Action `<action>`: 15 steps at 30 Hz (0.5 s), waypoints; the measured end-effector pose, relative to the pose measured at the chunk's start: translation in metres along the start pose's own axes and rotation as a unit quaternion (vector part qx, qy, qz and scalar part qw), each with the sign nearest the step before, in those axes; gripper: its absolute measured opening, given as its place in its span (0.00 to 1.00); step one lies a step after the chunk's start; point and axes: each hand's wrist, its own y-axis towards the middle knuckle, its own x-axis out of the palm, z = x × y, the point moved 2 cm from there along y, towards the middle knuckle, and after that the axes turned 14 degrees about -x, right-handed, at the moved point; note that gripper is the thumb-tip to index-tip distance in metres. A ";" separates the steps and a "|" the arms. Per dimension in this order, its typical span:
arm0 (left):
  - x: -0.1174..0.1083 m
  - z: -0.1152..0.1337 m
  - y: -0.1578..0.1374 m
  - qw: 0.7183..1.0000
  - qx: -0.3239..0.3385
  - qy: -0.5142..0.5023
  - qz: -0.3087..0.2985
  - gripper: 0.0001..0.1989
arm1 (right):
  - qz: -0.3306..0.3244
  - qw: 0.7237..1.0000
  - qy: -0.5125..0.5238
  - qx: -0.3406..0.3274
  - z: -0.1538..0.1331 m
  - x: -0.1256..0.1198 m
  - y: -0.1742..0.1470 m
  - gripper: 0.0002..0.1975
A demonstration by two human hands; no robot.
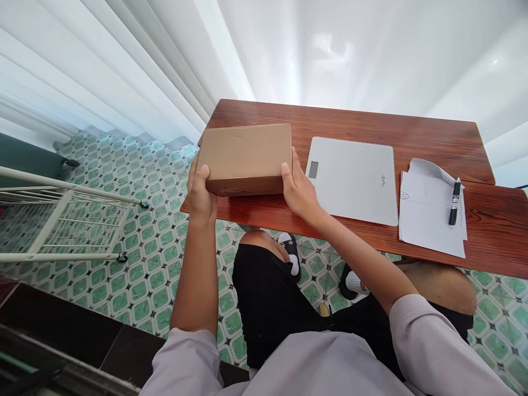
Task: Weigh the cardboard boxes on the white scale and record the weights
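Between both hands is a closed brown cardboard box (249, 151), at the left end of the wooden table. My left hand (201, 190) grips its left side, thumb on the near left corner. On the right side my right hand (300, 187) holds it, with the thumb at the near right corner and the fingers along the far edge of that side. Whether the box rests on the table or is slightly lifted I cannot tell. Just right of my right hand lies a flat white digital scale (352, 179) with a small dark display; nothing is on it.
Paper sheets (429, 214) lie right of the scale, with a black marker (455, 202) on top. The wooden table (350, 116) stands before white curtains (165, 60). A white wheeled rack (82, 220) is on the tiled floor (160, 247) at left.
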 end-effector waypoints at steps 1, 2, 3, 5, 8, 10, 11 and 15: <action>0.005 0.007 -0.003 1.000 0.008 0.000 -0.006 0.27 | 0.008 1.000 -0.004 -0.007 -0.002 -0.006 -0.001 0.35; 0.010 0.015 -0.006 1.000 0.017 0.002 -0.015 0.26 | 0.016 1.000 -0.009 -0.014 -0.005 -0.013 -0.002 0.34; 0.016 0.023 -0.008 0.999 0.025 0.007 -0.026 0.25 | 0.023 0.999 -0.016 -0.022 -0.008 -0.022 -0.003 0.33; 0.031 0.038 -0.013 0.998 0.038 0.017 -0.046 0.23 | 0.040 0.998 -0.039 -0.036 -0.015 -0.042 -0.007 0.32; 0.059 0.057 -0.022 0.997 0.042 0.019 -0.068 0.23 | 0.068 0.993 -0.087 -0.042 -0.023 -0.078 -0.015 0.31; 0.081 0.066 -0.028 0.996 0.039 0.010 -0.077 0.26 | 0.092 0.988 -0.118 -0.047 -0.026 -0.103 -0.022 0.31; 0.092 0.069 -0.031 0.996 0.036 0.006 -0.084 0.27 | 0.107 0.984 -0.132 -0.052 -0.027 -0.115 -0.026 0.31; 0.133 0.070 -0.039 0.992 0.027 -0.014 -0.122 0.26 | 0.177 0.965 -0.180 -0.070 -0.025 -0.157 -0.045 0.31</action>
